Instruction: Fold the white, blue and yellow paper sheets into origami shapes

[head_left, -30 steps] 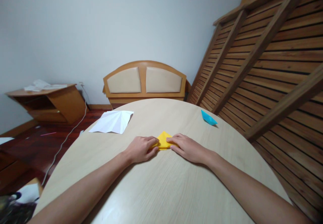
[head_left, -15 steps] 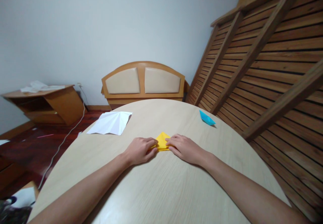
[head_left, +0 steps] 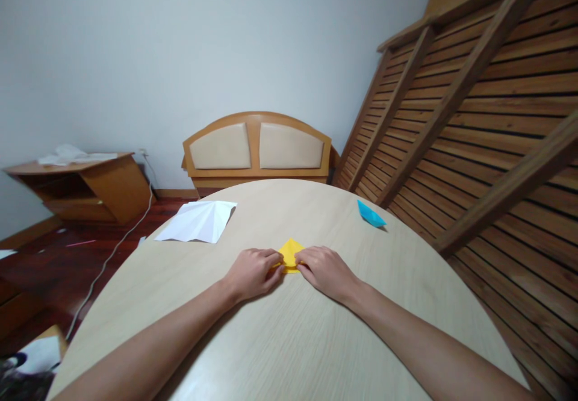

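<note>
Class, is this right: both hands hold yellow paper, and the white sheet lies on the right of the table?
Wrong side: both hands hold yellow paper, but the head view shows the white sheet on the left of the table.

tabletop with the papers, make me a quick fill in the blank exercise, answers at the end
1. The folded paper between the left hand and the right hand is coloured ____.
2. The hand nearer the small blue paper is the ____ one.
3. The creased sheet on the left side of the table is coloured ____.

Missing words: yellow; right; white
</note>
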Tool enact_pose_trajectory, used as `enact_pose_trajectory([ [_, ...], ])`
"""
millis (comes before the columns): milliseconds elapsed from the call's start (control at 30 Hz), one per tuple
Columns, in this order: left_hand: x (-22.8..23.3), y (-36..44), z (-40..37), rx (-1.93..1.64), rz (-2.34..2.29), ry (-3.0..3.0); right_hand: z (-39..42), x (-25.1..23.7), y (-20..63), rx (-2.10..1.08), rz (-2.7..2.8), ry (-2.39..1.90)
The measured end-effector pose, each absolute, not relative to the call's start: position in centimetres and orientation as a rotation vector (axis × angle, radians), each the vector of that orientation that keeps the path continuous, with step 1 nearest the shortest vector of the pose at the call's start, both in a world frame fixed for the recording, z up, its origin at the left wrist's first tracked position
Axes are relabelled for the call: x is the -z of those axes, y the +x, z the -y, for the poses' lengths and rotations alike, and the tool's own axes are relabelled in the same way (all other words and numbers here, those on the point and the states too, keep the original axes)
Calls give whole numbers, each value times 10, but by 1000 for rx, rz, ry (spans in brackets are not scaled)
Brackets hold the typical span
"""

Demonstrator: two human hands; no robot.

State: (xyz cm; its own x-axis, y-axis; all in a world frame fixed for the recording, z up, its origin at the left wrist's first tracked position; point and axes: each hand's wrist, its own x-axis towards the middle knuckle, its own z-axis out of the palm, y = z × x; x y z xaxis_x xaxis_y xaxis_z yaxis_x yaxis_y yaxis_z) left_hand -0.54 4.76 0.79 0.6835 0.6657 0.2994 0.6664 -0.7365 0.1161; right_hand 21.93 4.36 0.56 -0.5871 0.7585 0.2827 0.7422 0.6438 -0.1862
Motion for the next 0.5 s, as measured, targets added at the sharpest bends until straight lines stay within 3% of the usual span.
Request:
enact_pose_trajectory([
  [267,-10,-2,-42,660,1348,-2793,-43,-1,215,-76,2343,-1124],
  [500,2,-3,-50,1237,1607,-2789,-42,-5,216,-82,2259,-1126],
])
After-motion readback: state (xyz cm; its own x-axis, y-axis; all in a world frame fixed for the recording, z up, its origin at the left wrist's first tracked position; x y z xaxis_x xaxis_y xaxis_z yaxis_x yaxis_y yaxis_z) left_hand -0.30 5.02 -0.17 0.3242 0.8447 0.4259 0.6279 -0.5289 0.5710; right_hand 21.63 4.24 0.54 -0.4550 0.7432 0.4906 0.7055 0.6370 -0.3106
